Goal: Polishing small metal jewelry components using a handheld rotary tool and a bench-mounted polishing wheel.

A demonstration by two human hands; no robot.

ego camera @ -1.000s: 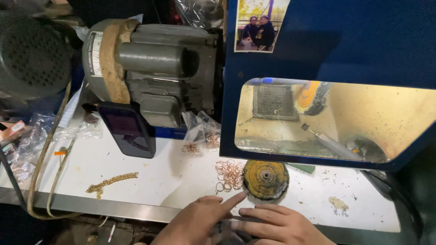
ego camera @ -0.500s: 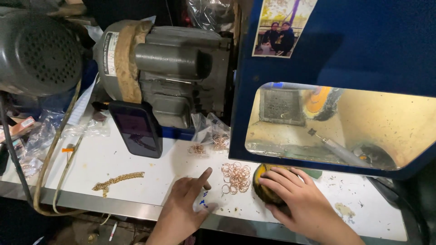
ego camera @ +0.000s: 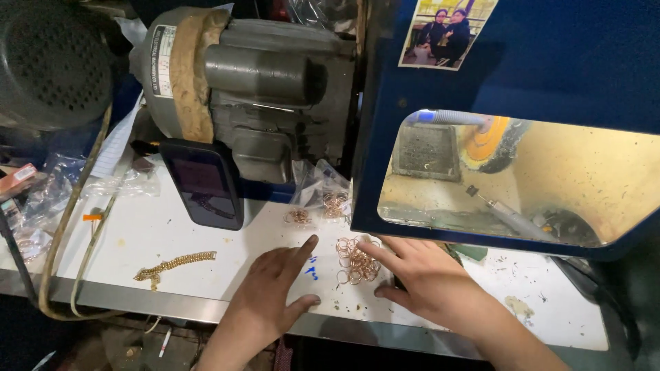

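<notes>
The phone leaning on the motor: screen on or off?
Off, apparently. The phone shows a dark screen with only faint reflections, propped against the motor.

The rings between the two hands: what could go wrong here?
1. The rings lie loose in a pile between the left hand and right hand; a sweep might scatter them.
2. They lie fairly near the table edge, so some could roll off.
3. The chain also lies loose nearby and could tangle or be knocked.

Bare left grip [ego camera: 271, 292], right grip [ego camera: 430, 282], no sleeves
</notes>
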